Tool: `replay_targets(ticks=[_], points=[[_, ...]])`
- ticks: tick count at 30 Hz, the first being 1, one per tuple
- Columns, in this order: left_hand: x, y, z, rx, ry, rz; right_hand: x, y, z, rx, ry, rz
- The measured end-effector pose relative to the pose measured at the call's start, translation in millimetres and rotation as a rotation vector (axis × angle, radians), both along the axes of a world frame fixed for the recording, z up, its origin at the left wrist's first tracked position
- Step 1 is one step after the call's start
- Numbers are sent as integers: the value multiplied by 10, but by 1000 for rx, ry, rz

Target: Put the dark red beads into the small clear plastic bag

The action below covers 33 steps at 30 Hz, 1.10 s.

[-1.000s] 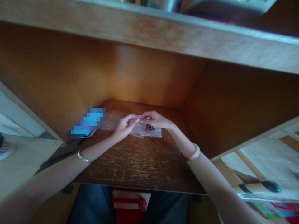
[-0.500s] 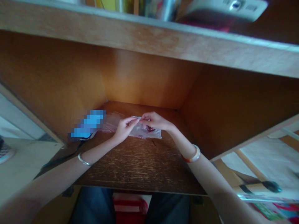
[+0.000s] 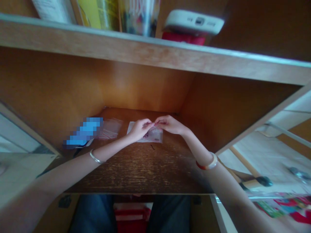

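My left hand [image 3: 139,129] and my right hand [image 3: 168,124] meet fingertip to fingertip above a clear plastic packet [image 3: 148,136] with pinkish-red contents. Both hands pinch its upper part, though the fingers hide the exact grip. The packet lies on a dark wood desktop [image 3: 138,165]. To its left is a second clear plastic bag [image 3: 109,128], closest to my left hand. Beyond that lies a pixelated blue object [image 3: 84,133], with a dark cord running from it. A thin silver bangle [image 3: 95,156] circles my left wrist, and a pale bangle with red [image 3: 207,163] circles my right.
Wooden walls enclose the desk recess [image 3: 145,84] under a shelf board [image 3: 145,48]. Books [image 3: 97,14] and a white device [image 3: 194,22] stand above it. My jeans-clad legs [image 3: 92,213] show below the desk edge, with a red-and-white item [image 3: 131,213] between them.
The view has tilted, showing more of the shelf top. The packet now lies apart from the second bag, and my hands have come closer together over it.
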<state>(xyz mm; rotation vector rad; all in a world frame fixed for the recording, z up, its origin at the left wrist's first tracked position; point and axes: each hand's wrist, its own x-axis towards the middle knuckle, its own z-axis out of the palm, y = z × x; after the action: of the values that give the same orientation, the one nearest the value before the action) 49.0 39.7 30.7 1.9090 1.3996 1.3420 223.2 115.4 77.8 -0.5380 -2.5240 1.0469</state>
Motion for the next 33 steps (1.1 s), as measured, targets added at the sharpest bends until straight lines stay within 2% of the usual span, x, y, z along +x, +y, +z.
replay_targets(ticks=[3,6,8,12,16,20,28,31,33], points=[[208,193,40,-12,-26,-27,224,126,8,-2,-1,-37],[365,405,14,-42,-2,-64,395,264,-52,-61,-9,-53],[444,542,-46,-53,2,-69,464,358,-128,-106,-13,-96],[549,758,-227,-158,-85,-79,518,547,-336,-109,-10,-302],[568,870,-348,-172,-28,-58,531,710,-535,-102,-53,-425],[531,922,-389,-128,46,-26,523,761,-643,-15,-75,-537],[458,877,-442,-67,193,1,416,654,-720,134,-181,-698],[304,764,-365,-40,262,49,384,527,-674,218,-207,-731],[107,634,-275,-18,389,104,386,331,-539,279,-218,-726]])
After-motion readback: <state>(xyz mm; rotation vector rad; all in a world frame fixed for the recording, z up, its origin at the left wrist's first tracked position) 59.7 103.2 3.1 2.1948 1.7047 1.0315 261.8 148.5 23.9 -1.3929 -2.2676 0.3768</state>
